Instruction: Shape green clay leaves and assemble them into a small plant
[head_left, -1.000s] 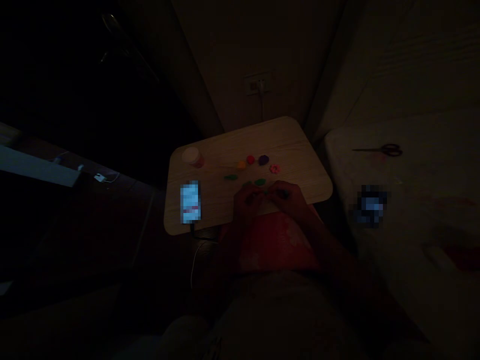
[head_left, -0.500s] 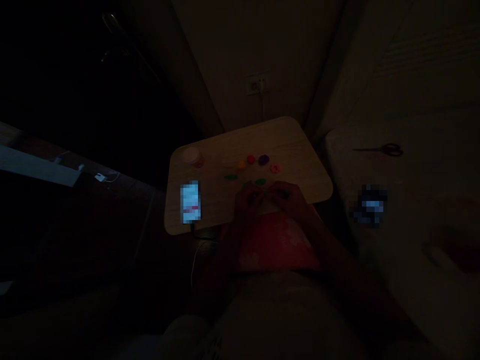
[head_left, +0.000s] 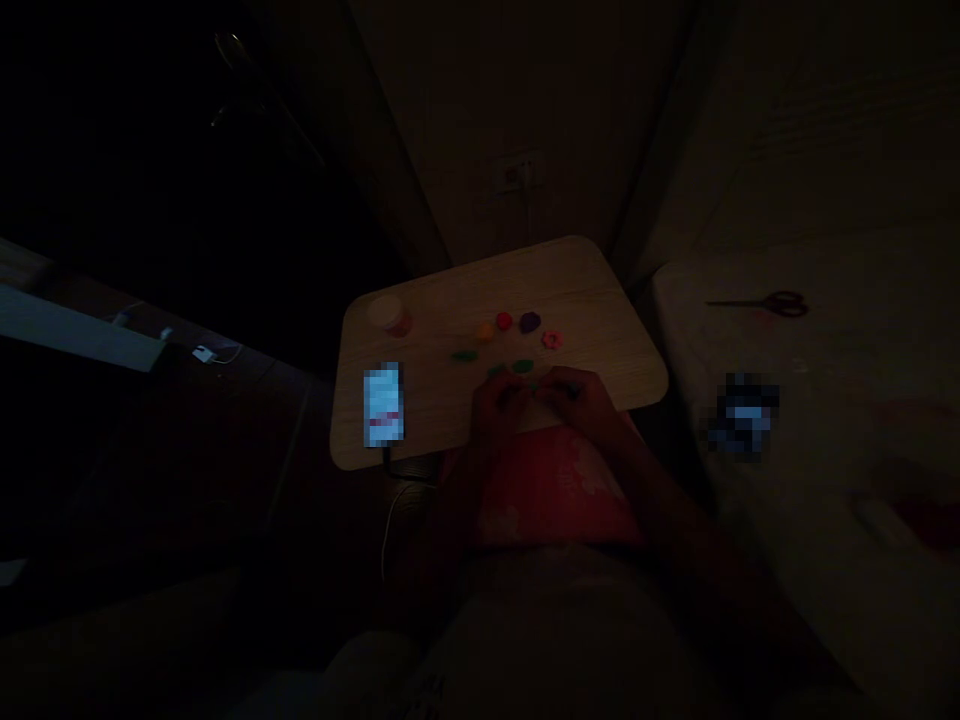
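In dim light, my left hand (head_left: 495, 408) and my right hand (head_left: 579, 398) are close together over the near edge of a small wooden table (head_left: 435, 430). Both have curled fingers pinching a small green piece of clay (head_left: 533, 386) between them. Just beyond the fingertips lie a green leaf-like piece (head_left: 523, 366) and another green piece (head_left: 498, 371), partly covered by my left hand. Farther back are an orange lump (head_left: 485, 331), a red lump (head_left: 504, 321), a purple lump (head_left: 530, 321) and a pink flower-shaped ring (head_left: 553, 340). A green strip (head_left: 464, 356) rests to the left.
A lidded tub (head_left: 388, 314) stands at the table's back left. In front of it lies a lit phone (head_left: 383, 405) with a cable. Scissors (head_left: 772, 304) and a dark, blurred-out object (head_left: 744, 415) are on a pale surface at right. A wall socket (head_left: 517, 174) is behind.
The view has shifted very slightly. Both hands stay together at the green clay, with only small finger movement; the pieces on the table lie as before.
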